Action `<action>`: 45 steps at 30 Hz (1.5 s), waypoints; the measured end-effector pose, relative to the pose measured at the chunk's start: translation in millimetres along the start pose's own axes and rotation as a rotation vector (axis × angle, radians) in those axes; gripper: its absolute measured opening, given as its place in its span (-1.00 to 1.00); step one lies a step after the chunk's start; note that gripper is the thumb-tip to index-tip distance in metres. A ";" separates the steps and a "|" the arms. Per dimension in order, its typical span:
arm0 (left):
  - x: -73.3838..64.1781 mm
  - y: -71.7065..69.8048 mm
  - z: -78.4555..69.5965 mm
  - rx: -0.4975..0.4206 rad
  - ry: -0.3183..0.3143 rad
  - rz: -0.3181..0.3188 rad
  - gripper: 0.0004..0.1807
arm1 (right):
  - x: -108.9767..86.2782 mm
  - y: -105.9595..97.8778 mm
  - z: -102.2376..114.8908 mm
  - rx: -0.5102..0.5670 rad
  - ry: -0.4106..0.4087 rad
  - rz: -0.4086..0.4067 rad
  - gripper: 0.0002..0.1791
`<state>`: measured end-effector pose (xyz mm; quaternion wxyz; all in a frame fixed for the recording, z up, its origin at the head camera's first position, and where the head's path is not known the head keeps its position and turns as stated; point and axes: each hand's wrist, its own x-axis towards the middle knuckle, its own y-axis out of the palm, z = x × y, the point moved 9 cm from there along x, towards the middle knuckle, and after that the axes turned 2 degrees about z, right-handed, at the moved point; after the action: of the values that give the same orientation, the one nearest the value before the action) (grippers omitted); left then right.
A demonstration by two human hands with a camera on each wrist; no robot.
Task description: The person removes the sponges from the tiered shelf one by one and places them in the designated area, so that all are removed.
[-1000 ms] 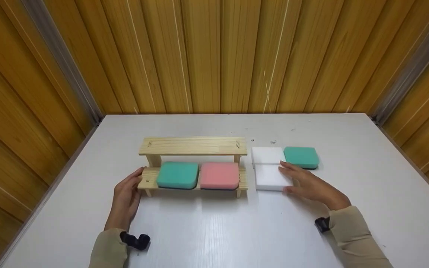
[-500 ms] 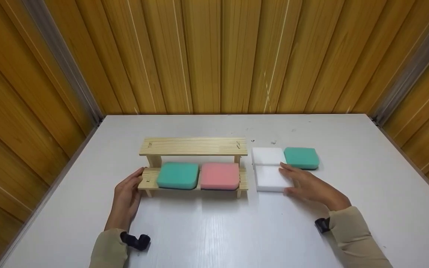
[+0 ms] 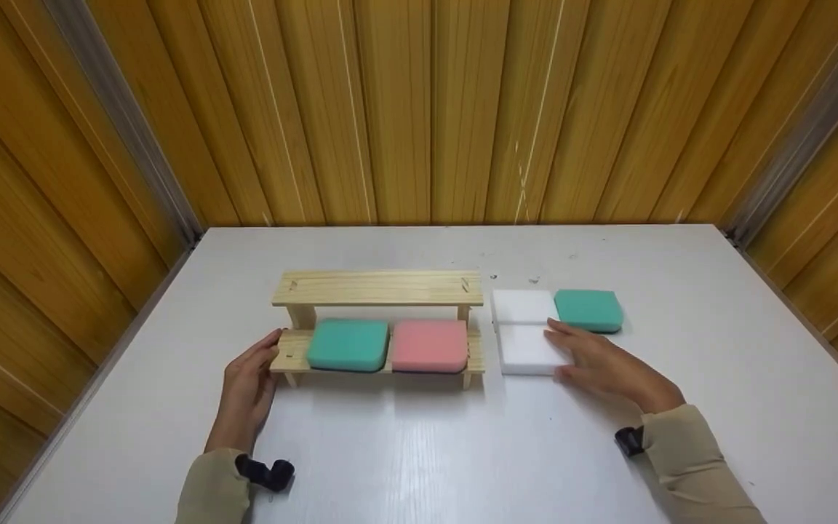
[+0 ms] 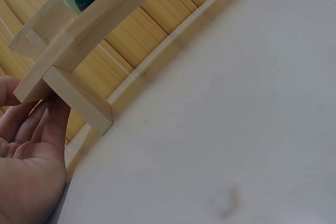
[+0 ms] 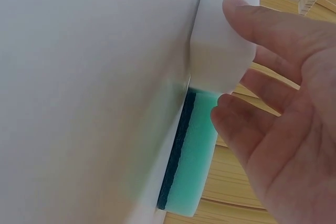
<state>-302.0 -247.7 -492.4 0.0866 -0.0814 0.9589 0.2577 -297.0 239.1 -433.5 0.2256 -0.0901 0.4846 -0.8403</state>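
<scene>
A two-tier wooden shelf (image 3: 377, 289) stands on the white table. On its lower tier lie a green sponge (image 3: 348, 344) and a pink sponge (image 3: 429, 345), dark scouring side down. My left hand (image 3: 246, 382) holds the left end of the lower plank, fingers under it in the left wrist view, with the thumb at its edge. To the right lie two white foam blocks, the far block (image 3: 523, 306) behind the near block (image 3: 532, 349). My right hand (image 3: 608, 364) touches the near block's right end, its thumb on the side, fingers loosely spread.
Another green sponge (image 3: 588, 310) lies on the table against the far white block, just beyond my right fingers. Wood-patterned panels (image 3: 430, 109) wall off the back and both sides of the white table (image 3: 419, 451).
</scene>
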 end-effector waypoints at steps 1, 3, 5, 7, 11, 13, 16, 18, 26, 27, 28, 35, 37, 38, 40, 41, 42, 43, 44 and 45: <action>0.2 0.1 0.0 -0.001 0.001 0.001 -0.48 | 0.1 -0.4 0.1 -0.001 0.003 0.001 -0.28; 0.6 0.2 -0.1 -0.009 0.000 -0.001 -0.48 | 0.5 -1.0 0.2 0.000 0.007 0.002 -0.28; 1.1 0.3 -0.4 -0.012 0.000 -0.004 -0.48 | 0.4 -1.4 0.6 0.002 0.008 0.003 -0.28; 1.8 0.3 -0.1 -0.010 -0.007 -0.006 -0.48 | 0.2 -1.9 0.9 0.003 0.006 0.003 -0.28; 2.4 1.5 -0.3 -0.009 -0.013 0.001 -0.48 | 0.1 -3.1 1.0 0.006 -0.003 -0.006 -0.27; 2.8 1.8 -0.5 -0.013 -0.011 0.005 -0.49 | 0.0 -4.3 1.9 0.003 -0.017 -0.019 -0.27; 2.7 1.3 -0.5 -0.005 -0.002 0.004 -0.49 | -0.9 -5.4 3.0 0.006 -0.033 -0.037 -0.27; 1.9 1.0 0.1 0.005 0.002 0.004 -0.48 | -1.6 -5.7 4.1 0.002 -0.044 -0.046 -0.28; -0.6 1.1 2.9 0.025 -0.009 0.012 -0.47 | -4.0 -11.8 11.3 -0.010 -0.056 -0.095 -0.27; -0.6 1.4 2.5 0.021 -0.009 0.012 -0.47 | -3.8 -13.7 13.3 -0.008 -0.060 -0.104 -0.27; -0.3 1.5 2.1 0.019 -0.008 0.011 -0.47 | -3.7 -15.9 15.6 -0.007 -0.064 -0.115 -0.28; 1.2 1.1 0.5 0.015 -0.011 -0.001 -0.47 | -3.2 -30.4 36.3 -0.026 -0.109 -0.194 -0.33; 1.0 -0.2 1.5 0.014 -0.016 -0.008 -0.47 | -3.0 -32.2 40.2 -0.024 -0.103 -0.201 -0.33; 0.7 -0.7 1.9 0.012 -0.016 -0.009 -0.47 | -2.9 -32.8 42.0 -0.026 -0.099 -0.203 -0.33; 0.5 -1.3 2.6 0.016 -0.015 -0.006 -0.47 | -2.5 -34.2 46.2 -0.023 -0.101 -0.207 -0.33; 0.6 -1.4 2.9 0.018 -0.014 -0.003 -0.47 | -2.0 -35.1 48.7 -0.023 -0.109 -0.210 -0.34; 0.5 -1.4 2.9 0.021 -0.013 -0.001 -0.46 | -1.4 -36.1 51.6 -0.027 -0.122 -0.216 -0.34; 0.5 -1.2 2.7 0.021 -0.014 0.001 -0.46 | -0.7 -37.3 54.7 -0.035 -0.137 -0.221 -0.34; 0.7 -0.9 2.2 0.020 -0.011 0.005 -0.46 | 0.1 -38.9 58.3 -0.045 -0.159 -0.230 -0.35; 0.9 -0.4 1.7 0.020 -0.010 0.007 -0.46 | 0.6 -40.8 62.0 -0.049 -0.185 -0.242 -0.36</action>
<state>-302.6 -247.2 -494.2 0.0914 -0.0759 0.9613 0.2488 -286.5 208.3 -366.8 0.1642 -0.2301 0.4677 -0.8375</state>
